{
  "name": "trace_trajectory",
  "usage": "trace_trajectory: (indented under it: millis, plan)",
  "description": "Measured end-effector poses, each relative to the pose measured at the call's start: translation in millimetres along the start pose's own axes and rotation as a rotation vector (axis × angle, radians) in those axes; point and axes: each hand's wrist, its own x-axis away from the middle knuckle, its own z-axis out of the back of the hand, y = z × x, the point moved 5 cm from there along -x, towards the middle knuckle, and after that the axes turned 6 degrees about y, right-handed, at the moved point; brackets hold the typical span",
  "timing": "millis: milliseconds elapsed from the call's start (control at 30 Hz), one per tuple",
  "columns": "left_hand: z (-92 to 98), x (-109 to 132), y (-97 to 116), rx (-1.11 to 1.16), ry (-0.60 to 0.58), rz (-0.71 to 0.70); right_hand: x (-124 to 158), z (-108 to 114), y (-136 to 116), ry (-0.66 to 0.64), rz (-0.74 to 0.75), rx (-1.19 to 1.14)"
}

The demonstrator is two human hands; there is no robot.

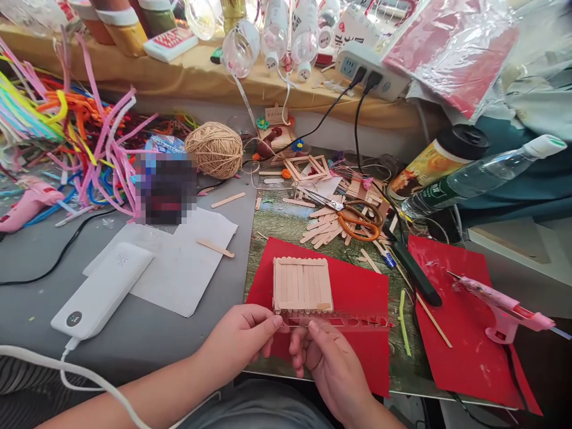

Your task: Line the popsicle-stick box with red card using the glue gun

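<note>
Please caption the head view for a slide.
Left hand and right hand hold a clear ruler beside wooden-stick craftwork on red paper.

bright work corner around a white power strip [373,68]
under the strip, a tan-draped ledge [192,74]; below it, a pale upright panel [342,132]; nearer than it, a grey tabletop [31,322] meets a wood-patterned surface [270,223]; to its lower right, teal fabric [531,185].

Hands [243,335] bare, forearms [165,376] bare; grey clothing [268,408].
</note>
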Motion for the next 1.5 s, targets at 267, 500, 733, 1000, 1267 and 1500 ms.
trace_trajectory:
  millis: [267,500,733,1000,1267,1500]
  plan:
    - [-0.8,-2.8,-4.2,0.024,-0.017,0.002,-4.8,-1.2,0.7,-0.064,0.004,-0.015]
    - [-1.2,-0.8,3.3,-0.01,0.001,0.032,-7.0,-1.1,2.2,-0.142,0.011,-0.052]
    - [-0.6,-2.7,5.6,-0.092,-0.004,0.01,-13.1,2.5,4.8,-0.22,0.035,-0.112]
    - [0.0,-1.0,2.2,-0.084,0.053,0.007,-13.6,4.1,3.7,-0.272,0.041,-0.143]
    - [0.4,-2.0,-1.4,-0.103,0.062,-0.001,-15.2,3.9,4.5,-0.302,0.019,-0.164]
    - [0.4,0.6,-2.6,-0.125,0.051,-0.061,-14.5,4.9,4.0,-0.306,0.003,-0.157]
